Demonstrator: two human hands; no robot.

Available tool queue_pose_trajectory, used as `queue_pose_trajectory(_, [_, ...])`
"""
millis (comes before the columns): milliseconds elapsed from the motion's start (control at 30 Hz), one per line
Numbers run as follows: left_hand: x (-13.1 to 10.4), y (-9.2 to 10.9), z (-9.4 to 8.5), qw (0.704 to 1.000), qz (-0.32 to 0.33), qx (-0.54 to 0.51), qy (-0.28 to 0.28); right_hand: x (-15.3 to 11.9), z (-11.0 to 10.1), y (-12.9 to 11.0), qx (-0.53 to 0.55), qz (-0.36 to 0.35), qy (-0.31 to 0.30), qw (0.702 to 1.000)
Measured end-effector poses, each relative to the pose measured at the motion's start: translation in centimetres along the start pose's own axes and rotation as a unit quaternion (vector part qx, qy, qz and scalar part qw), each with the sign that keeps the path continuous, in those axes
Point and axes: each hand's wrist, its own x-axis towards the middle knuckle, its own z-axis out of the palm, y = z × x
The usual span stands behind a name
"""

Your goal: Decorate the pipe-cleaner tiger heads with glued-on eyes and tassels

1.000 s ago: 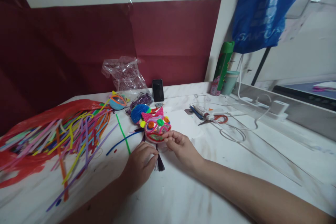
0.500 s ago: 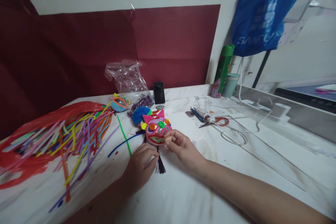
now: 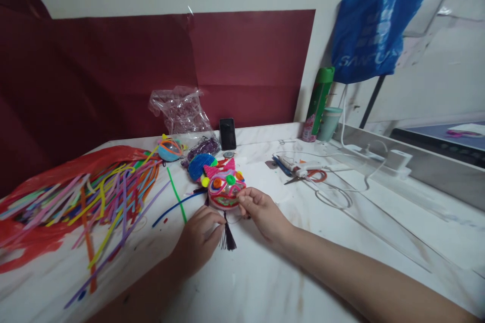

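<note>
A round, colourful ornament (image 3: 226, 197) with pink pointed ears, orange and green eye-like discs and yellow balls rests on the table. From its underside hangs a dark tassel (image 3: 229, 240). My left hand (image 3: 200, 236) is closed at the lower left, thumb and forefinger pinched beside the tassel's top; what they hold is too small to make out. At the ornament's right side my right hand (image 3: 261, 211) is also pinched, fingertips against or just beside its edge; I cannot tell what is between them. A blue ribbed disc (image 3: 202, 166) sits behind the ornament.
Many-coloured pipe cleaners (image 3: 109, 197) spread over a red plastic bag (image 3: 49, 181) on the left. Behind stand a phone (image 3: 228, 133) and clear plastic wrapping (image 3: 181, 111). To the right lie a glue gun (image 3: 299, 166), scissors (image 3: 303, 177) and cables, with a spray can (image 3: 319, 103) and cup (image 3: 330, 123) farther back.
The whole view has shifted slightly. Both hands keep almost the same pinched poses around the ornament, and the ornament stays in place.
</note>
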Motion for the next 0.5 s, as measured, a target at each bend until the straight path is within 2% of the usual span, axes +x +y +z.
queue_pose_trajectory(500, [0.06, -0.30, -0.05, 1.000, -0.003, 0.002, 0.001, -0.13, 0.24, -0.30, 0.002, 0.035, 0.003, 0.999])
